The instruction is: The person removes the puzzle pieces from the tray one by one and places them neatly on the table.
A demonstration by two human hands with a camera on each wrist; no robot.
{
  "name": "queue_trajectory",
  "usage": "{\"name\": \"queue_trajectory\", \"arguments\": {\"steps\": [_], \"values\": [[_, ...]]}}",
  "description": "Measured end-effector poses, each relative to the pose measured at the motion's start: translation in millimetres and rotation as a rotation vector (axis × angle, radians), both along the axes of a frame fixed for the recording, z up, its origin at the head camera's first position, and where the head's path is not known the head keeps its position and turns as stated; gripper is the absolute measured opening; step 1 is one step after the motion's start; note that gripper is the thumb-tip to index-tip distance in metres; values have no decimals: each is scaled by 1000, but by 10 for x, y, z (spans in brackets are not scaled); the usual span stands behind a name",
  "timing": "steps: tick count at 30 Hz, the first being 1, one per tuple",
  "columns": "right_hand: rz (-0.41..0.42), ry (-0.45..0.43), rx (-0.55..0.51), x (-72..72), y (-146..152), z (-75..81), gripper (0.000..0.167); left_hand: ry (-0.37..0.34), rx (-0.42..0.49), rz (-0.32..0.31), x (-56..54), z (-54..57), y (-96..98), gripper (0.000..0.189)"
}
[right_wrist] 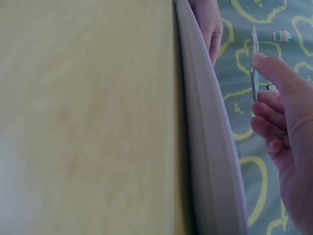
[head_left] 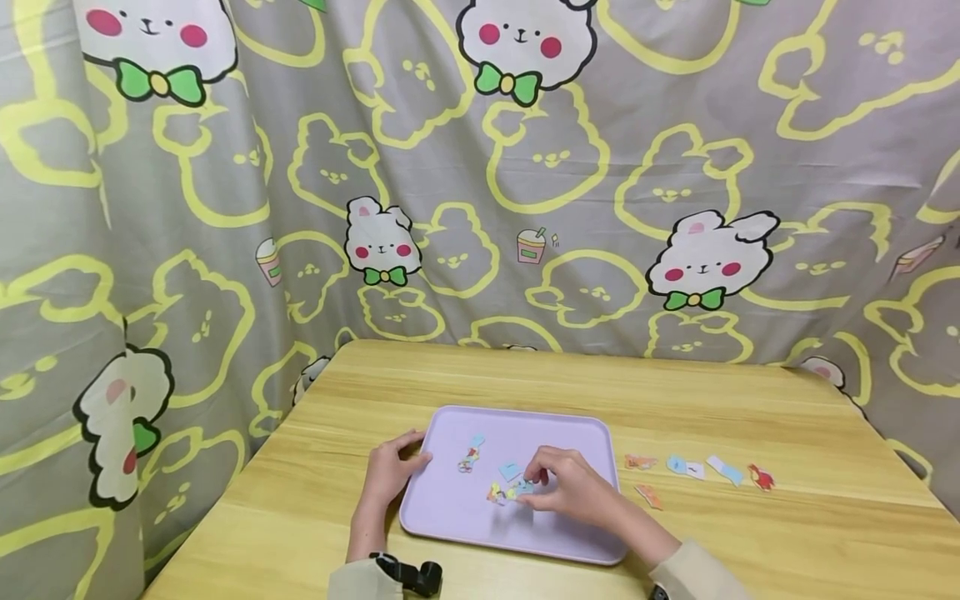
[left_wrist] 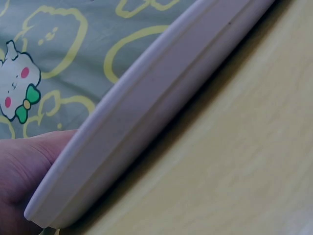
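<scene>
A lilac tray (head_left: 472, 533) lies on the wooden table. My left hand (head_left: 392, 468) holds its left edge, the thumb over the rim. Above the tray, my right hand (head_left: 570, 487) pinches a thin, flat puzzle piece (right_wrist: 254, 81) between thumb and fingers; it is seen edge-on in the right wrist view. Below that hand lie a light-blue piece (head_left: 509, 472) and a colourful piece (head_left: 497, 493), partly overlapped by the held one in the head view. Farther left on the tray is a small joined strip of printed pieces (head_left: 469, 455).
Right of the tray, several loose pieces lie on the table (head_left: 750, 542): orange ones (head_left: 648, 497), blue-and-white ones (head_left: 724, 470) and a red one (head_left: 761, 477). A grey curtain (head_left: 450, 317) with rabbit prints hangs round the table's back and sides.
</scene>
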State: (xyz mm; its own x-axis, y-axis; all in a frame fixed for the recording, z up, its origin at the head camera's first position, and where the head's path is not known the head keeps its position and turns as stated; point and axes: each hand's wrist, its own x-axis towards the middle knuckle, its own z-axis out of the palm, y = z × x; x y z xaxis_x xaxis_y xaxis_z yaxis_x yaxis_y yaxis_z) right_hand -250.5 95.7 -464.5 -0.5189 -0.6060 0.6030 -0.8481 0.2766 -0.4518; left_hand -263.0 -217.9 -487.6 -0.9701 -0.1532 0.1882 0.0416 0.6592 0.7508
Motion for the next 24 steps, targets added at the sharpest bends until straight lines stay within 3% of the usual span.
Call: {"name": "queue_trajectory", "arguments": {"steps": [13,24], "values": [[-122,-12,10,15,383,-14,22,-3,-10,2,-13,-4,9,38],[-209,37,3,40,735,-37,25,-4,-6,-2,3,15,2,38]]}}
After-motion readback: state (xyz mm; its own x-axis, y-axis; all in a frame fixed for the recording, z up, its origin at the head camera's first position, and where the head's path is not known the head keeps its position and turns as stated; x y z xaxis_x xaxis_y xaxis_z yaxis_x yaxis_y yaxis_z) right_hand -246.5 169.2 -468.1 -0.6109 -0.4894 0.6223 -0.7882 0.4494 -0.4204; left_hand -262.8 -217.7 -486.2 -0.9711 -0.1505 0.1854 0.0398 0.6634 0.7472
